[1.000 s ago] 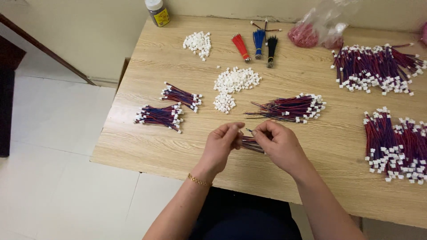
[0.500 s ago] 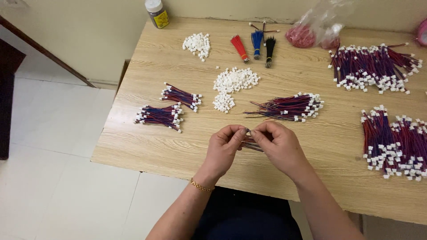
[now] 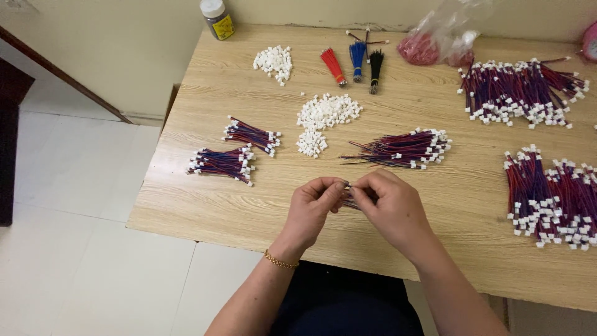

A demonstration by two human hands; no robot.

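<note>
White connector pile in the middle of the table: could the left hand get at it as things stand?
Probably yes. The white connector pile lies beyond the left hand with only bare table between; the hand is pinching thin wires together with the right hand.

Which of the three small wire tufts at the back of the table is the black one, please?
The rightmost tuft is black; the blue tuft sits in the middle and the red tuft on the left.

pale wood-grain laminate table [image 3: 236,81]: smooth, matt. small white plastic connector housings [image 3: 328,111]: dull sheen. red-and-blue plastic-sheathed wire bundle [image 3: 404,149]: smooth. clear crinkled plastic bag [image 3: 457,31]: glossy. thin gold metal bracelet [image 3: 279,261]: shiny. off-white tiled floor [image 3: 74,249]: smooth, faint gloss.
</note>
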